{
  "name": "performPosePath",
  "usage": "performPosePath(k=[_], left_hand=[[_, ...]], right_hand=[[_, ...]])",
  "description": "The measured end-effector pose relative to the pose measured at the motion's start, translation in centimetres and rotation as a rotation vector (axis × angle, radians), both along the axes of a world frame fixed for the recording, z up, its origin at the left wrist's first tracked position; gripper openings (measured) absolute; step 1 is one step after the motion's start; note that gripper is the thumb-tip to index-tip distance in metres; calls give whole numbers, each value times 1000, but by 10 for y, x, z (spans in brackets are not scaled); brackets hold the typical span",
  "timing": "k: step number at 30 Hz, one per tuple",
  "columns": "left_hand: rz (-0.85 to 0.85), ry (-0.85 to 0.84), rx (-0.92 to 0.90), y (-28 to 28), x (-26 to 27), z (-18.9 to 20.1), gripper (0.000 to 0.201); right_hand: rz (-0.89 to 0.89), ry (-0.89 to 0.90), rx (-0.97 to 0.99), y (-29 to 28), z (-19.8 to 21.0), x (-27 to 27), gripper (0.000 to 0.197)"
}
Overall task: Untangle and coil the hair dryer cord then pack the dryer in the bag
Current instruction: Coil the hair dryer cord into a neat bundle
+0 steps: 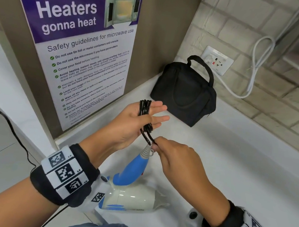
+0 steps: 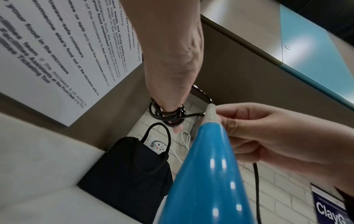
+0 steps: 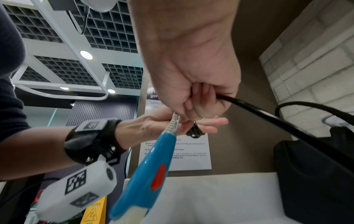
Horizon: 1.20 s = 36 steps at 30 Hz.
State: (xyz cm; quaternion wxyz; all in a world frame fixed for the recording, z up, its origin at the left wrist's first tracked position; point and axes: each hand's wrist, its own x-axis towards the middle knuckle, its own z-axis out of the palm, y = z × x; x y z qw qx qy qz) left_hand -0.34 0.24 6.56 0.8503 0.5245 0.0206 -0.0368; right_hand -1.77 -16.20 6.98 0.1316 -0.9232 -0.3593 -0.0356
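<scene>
The hair dryer (image 1: 129,195) has a white body and a blue handle (image 1: 134,169) that points up toward my hands. Its black cord (image 1: 144,107) is wound in several loops round the straight fingers of my left hand (image 1: 154,114). My right hand (image 1: 159,143) pinches the cord just above the grey strain relief at the handle's end. The left wrist view shows the coil (image 2: 168,116) on the fingers. In the right wrist view a length of cord (image 3: 268,119) runs out of my fist. The black bag (image 1: 184,93) stands zipped in the back corner.
The white counter (image 1: 232,173) stretches to the right of the bag. A wall socket (image 1: 217,60) with a white cable (image 1: 254,70) sits behind the bag. A microwave poster (image 1: 81,46) covers the left panel. A black cable (image 1: 9,122) trails over the floor at left.
</scene>
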Motion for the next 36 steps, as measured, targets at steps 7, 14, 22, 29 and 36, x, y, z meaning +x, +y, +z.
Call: performPosePath(k=[7,14,22,29,36], left_hand=[[-139,-45,136,1,-3,4,32],[-366,-105,83,6,-14,8,29],[-304,-56,-5,9,-13,2,27],[-5,-25,-153,18,-2,-4,33],[57,-36,-114,25,1,0,31]], right_hand=[[13,-139,124,2,32,14,25],[-31,-188,203,5,51,41,30],[-35,-127,290,3,54,62,19],[82,7,155,-19,56,34,19],[64,16,22,-33,45,13,24]])
